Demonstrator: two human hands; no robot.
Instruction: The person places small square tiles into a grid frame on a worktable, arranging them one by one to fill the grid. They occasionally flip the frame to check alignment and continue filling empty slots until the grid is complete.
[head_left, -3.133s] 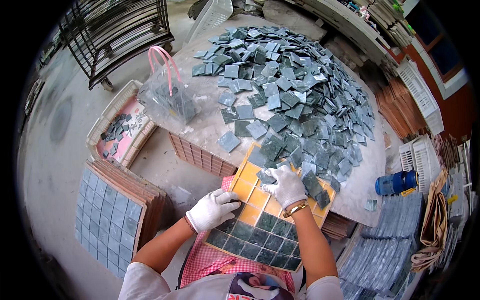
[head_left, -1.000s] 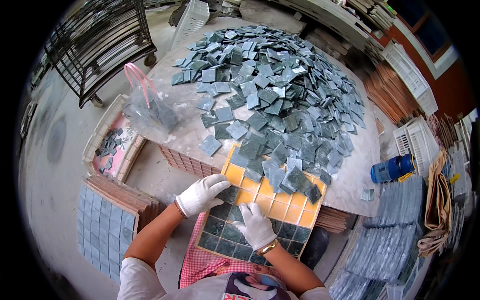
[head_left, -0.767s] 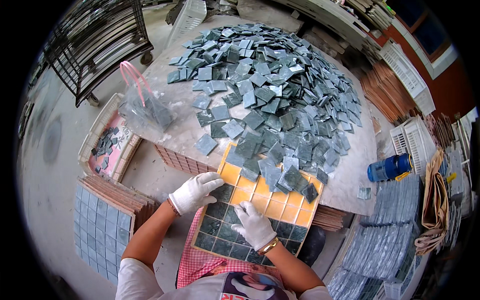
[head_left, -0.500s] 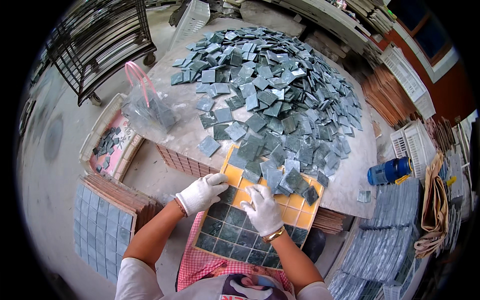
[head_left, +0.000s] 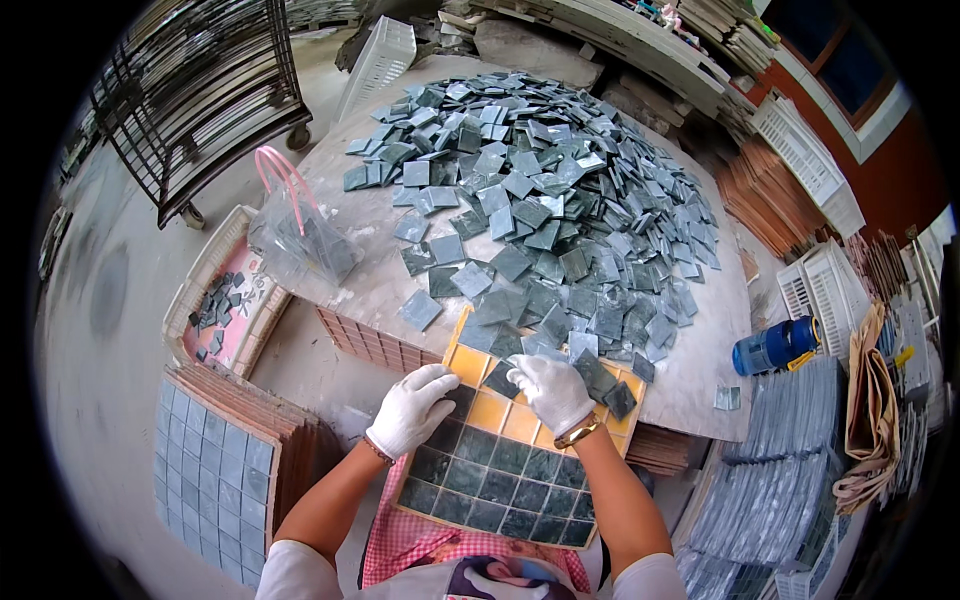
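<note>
A yellow grid tray (head_left: 497, 411) lies in front of me, its near rows filled with dark green square tiles (head_left: 490, 482). My left hand (head_left: 412, 409), in a white glove, rests on the tray's left part, fingers curled on a tile there. My right hand (head_left: 549, 389), also gloved, reaches over the tray's far rows at the edge of the loose tiles. A big heap of grey-green square tiles (head_left: 530, 190) covers the round table (head_left: 345, 275) beyond the tray. Whether either hand grips a tile is hidden by the gloves.
A clear plastic bag with pink handles (head_left: 296, 235) sits on the table's left. Left of it stand a pink-and-white crate (head_left: 225, 300) of tile bits and a stack of filled tile sheets (head_left: 215, 465). A blue bottle (head_left: 775, 345) and stacked sheets (head_left: 790, 420) lie at the right.
My right hand has moved from the tray's near filled rows up to its far rows by the loose tiles. The left hand has stayed on the tray's left side.
</note>
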